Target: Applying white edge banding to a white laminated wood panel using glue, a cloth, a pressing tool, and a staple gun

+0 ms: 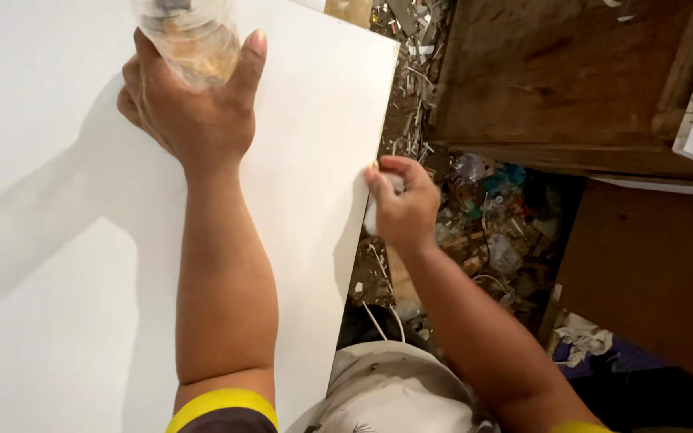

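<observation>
A broad white panel (pixel 314 120) fills the left of the view, smooth and bare, its right edge running down toward the person's lap. Beyond that edge lies a floor strewn with scrap and debris (pixel 483 216), under a dark wooden cabinet (pixel 555 72). The left hand (pixel 190 112) holds a clear plastic bottle (pixel 190 36) over the panel — fingers and thumb wrapped round its body. The right hand (pixel 401 204) pinches a small white wad (pixel 372 215), perhaps cloth, against the panel's edge.
</observation>
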